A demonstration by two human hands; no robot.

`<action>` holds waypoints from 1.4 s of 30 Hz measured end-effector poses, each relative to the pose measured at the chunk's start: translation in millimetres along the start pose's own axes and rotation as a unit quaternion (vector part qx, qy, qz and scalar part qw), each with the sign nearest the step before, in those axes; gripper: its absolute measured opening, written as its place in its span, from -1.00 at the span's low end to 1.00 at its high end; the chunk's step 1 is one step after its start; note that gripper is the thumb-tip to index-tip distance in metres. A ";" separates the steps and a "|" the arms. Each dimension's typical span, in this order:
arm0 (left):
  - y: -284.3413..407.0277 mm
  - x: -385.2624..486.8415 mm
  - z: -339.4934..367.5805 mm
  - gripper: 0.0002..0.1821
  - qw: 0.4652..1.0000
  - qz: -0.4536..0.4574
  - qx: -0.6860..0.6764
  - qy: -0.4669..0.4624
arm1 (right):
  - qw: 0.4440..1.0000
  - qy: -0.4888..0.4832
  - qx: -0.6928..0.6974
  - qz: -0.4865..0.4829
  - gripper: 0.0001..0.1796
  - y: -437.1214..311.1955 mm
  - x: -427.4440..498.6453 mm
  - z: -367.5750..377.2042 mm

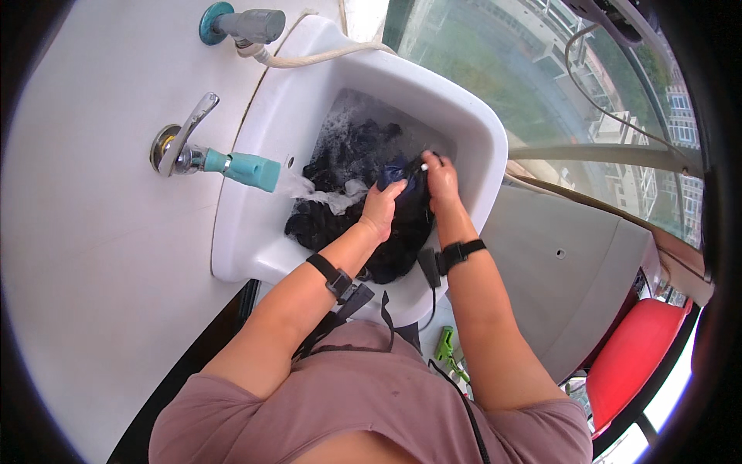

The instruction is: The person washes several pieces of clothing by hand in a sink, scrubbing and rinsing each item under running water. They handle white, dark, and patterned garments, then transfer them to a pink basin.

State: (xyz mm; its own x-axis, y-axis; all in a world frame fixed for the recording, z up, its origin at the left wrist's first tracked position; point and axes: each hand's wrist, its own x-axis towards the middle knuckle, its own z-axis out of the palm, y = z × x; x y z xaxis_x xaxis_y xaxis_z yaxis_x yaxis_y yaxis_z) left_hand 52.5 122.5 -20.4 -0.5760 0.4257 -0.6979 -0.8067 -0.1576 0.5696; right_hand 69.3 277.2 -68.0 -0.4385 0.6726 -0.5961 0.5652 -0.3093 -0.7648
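A white ceramic sink (487, 133) in front of me holds cloudy water and dark wet cloth (324, 229). Over its right half, my left hand (382, 206) grips a dark blue piece of the cloth (396, 173), thumb on top. My right hand (442, 177) is closed on a black part of the same cloth, near a small white bit at the fingertips. Water streams from a chrome tap with a turquoise nozzle (252, 171) and splashes onto the cloth left of my hands. Some of the fabric lies under the surface, so its shape is hidden.
A second valve (249, 26) with a pale hose (330, 56) sits on the tiled wall at upper left. Right of the sink stands a grey-white appliance-like box (556, 272), with a red basin (635, 359) beyond it. A green-handled tool (445, 343) is below. Windows (493, 87) line the right.
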 end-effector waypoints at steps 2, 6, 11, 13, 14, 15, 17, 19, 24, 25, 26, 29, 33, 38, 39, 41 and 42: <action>7.5 -2.9 -7.0 -0.24 0.989 0.066 -0.032 -0.125 | 0.981 0.138 0.126 -0.061 -0.46 1.1 19.9 9.2; 8.9 -1.8 -39.5 -0.03 0.997 -0.072 0.006 -0.037 | 0.919 0.187 -0.310 -0.155 -0.41 26.5 16.4 43.4; -8.6 -1.4 -71.8 -0.10 0.992 -0.112 -0.038 -0.052 | 0.772 -0.125 -0.617 -0.081 -0.33 61.2 55.8 54.7; -14.5 -1.6 -77.1 -0.11 0.990 -0.125 -0.049 -0.052 | 0.858 -0.070 -0.503 -0.069 -0.33 67.0 79.1 56.1; -17.0 -1.1 -77.4 -0.14 0.988 -0.134 -0.048 -0.052 | 0.908 -0.018 -0.419 -0.014 -0.35 67.9 84.0 59.6; -18.5 0.3 -76.4 -0.15 0.986 -0.138 -0.075 -0.054 | 0.944 0.057 -0.322 0.040 -0.37 65.6 83.2 57.0; -19.4 4.2 -70.7 -0.18 0.979 -0.159 -0.121 -0.042 | 0.986 0.019 -0.160 0.039 -0.41 54.8 59.3 52.4; -19.0 8.3 -61.0 -0.22 0.976 -0.150 -0.154 -0.026 | 0.996 -0.081 0.028 0.039 -0.42 34.5 8.2 38.3; -6.8 14.4 -42.8 0.01 0.944 -0.191 -0.235 -0.129 | 0.967 -0.205 0.151 -0.018 -0.50 -24.9 -144.2 -31.4; -6.5 13.8 -39.8 0.01 0.930 -0.197 -0.265 -0.163 | 0.961 -0.225 0.146 -0.065 -0.50 -28.7 -167.2 -36.6; -7.3 12.4 -38.7 -0.13 0.905 -0.201 -0.312 -0.206 | 0.968 -0.211 0.116 -0.071 -0.48 -29.6 -186.0 -39.0; -18.2 11.4 -33.1 -0.37 0.961 -0.191 -0.202 -0.004 | 0.900 -0.102 -0.318 -0.279 -0.40 -25.5 -198.2 -30.7; -36.9 13.3 -29.0 -0.61 0.956 -0.109 -0.261 -0.077 | 0.897 0.012 -0.290 -0.333 -0.39 -14.2 -161.1 3.6; -23.0 23.6 -14.4 -0.56 0.995 -0.065 -0.009 0.076 | 0.980 0.015 -0.100 -0.174 -0.45 -15.4 -87.3 10.6; -16.2 24.4 -9.8 -0.54 0.992 -0.061 0.008 0.113 | 0.994 -0.065 0.029 -0.084 -0.45 -16.9 -68.9 4.3; -1.1 17.5 -12.5 -0.48 0.997 -0.009 -0.075 -0.030 | 0.999 -0.001 0.042 0.000 -0.42 -14.2 -33.3 0.6; 5.2 12.9 -15.3 -0.47 0.998 -0.032 -0.042 -0.034 | 0.992 0.055 0.110 -0.023 -0.38 -9.5 -18.3 0.8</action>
State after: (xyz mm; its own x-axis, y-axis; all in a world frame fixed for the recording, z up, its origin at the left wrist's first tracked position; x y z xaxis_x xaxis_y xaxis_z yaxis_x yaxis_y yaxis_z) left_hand 38.8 113.6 -33.1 -0.5145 0.4966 -0.6991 -0.8517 -0.2011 0.4839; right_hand 71.4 267.3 -50.0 -0.3742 0.7549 -0.5386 0.3745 -0.4084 -0.8325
